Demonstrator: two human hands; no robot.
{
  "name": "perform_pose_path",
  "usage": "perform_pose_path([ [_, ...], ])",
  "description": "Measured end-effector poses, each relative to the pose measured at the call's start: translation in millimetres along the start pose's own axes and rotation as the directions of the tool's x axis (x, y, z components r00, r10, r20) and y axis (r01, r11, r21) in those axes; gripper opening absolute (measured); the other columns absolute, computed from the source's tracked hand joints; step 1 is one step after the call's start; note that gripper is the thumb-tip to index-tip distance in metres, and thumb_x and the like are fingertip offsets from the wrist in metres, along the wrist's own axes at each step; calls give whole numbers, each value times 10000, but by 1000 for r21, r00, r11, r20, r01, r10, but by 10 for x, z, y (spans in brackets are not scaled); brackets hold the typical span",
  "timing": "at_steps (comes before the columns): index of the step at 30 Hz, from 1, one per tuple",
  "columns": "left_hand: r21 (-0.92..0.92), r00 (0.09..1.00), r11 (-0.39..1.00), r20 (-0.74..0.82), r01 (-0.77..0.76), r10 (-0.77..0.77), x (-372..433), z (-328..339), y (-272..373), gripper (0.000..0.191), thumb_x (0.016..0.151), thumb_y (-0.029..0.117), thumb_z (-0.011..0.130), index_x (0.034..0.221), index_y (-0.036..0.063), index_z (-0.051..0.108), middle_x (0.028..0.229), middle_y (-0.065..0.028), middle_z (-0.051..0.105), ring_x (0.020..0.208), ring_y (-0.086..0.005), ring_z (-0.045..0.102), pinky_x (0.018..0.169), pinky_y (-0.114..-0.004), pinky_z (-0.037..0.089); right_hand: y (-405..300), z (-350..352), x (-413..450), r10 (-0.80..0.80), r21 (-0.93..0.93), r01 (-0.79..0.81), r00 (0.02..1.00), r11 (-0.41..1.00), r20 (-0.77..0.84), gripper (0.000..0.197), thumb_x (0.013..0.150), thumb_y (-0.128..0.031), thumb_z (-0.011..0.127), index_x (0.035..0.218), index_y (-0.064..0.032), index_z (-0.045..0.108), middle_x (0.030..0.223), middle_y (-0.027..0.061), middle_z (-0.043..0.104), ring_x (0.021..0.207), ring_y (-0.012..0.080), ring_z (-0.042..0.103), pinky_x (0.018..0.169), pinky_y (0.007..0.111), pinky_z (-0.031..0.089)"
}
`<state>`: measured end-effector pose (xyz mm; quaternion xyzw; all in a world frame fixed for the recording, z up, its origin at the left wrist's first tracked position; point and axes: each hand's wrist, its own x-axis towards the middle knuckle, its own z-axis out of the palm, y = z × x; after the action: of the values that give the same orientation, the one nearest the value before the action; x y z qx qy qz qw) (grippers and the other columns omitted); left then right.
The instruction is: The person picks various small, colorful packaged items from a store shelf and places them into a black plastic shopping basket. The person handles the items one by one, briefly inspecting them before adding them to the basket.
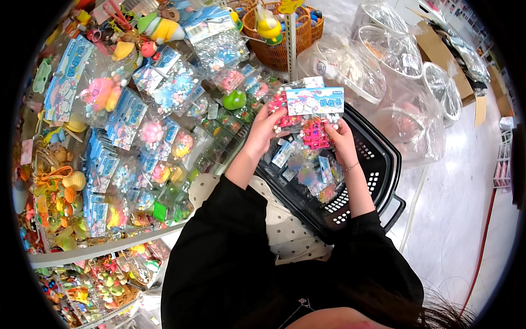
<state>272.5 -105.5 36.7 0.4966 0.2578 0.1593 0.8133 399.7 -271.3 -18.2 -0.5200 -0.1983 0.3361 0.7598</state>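
Observation:
My left hand and my right hand hold clear plastic packets with blue-and-white header cards, side by side above a black plastic shopping basket. The left hand grips a packet with a pink-red toy and small beads. In the right hand is the lower edge of a packet with a pink-red lattice-like toy; its header card bears writing. The packets overlap at the top. Beneath them, more small packaged toys lie in the basket.
Packaged toys hang and lie on display at the left, with a pale shelf edge below. Wicker baskets stand beyond a perforated metal post. Plastic-wrapped white bins and a cardboard box occupy the floor at the right.

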Motion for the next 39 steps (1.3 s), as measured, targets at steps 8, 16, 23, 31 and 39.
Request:
perform_pose_path([
  [8, -230, 896, 912, -375, -341, 240, 36, -559, -2, 269, 884, 230, 470, 1115, 104, 414, 1029, -25, 547, 882, -132, 565, 688, -275, 459, -620, 569, 845, -77, -18, 76, 997, 997, -9, 544, 794, -127, 592, 1252, -1, 326, 1010, 74, 555, 825, 106, 550, 696, 234, 444],
  [16, -350, 944, 895, -274, -276, 184, 115, -675, 200, 259, 865, 199, 501, 1102, 124, 431, 1022, -21, 558, 898, -132, 562, 688, -254, 458, -1054, 736, 1681, 123, -329, -68, 981, 942, 150, 293, 760, -136, 583, 1020, -60, 474, 937, 45, 559, 763, 101, 543, 691, 251, 438],
  [23, -769, 955, 636, -132, 71, -267, 229, -1043, -120, 236, 850, 208, 517, 1068, 120, 489, 1030, -24, 562, 918, -159, 539, 742, -290, 451, -256, 747, 1926, 302, -30, -301, 939, 953, 165, 223, 795, -222, 561, 970, -105, 488, 854, 19, 549, 678, 119, 523, 648, 282, 440],
  [31, -757, 951, 652, -164, 50, -263, 124, -1056, -96, 230, 850, 217, 522, 1057, 123, 491, 1015, -19, 570, 899, -155, 538, 737, -294, 438, 239, 814, 2395, 135, -37, -137, 990, 990, -51, 230, 798, -226, 607, 960, -81, 530, 733, 5, 578, 449, 59, 477, 349, 186, 334],
  [39, -768, 961, 640, -152, 31, -229, 156, -1077, -131, 248, 879, 219, 471, 1097, 101, 477, 1055, -30, 558, 921, -155, 536, 745, -274, 436, 328, 842, 2914, 63, -144, -80, 991, 986, -120, 219, 757, -233, 629, 897, -74, 575, 665, -32, 517, 440, 27, 417, 339, 174, 249],
])
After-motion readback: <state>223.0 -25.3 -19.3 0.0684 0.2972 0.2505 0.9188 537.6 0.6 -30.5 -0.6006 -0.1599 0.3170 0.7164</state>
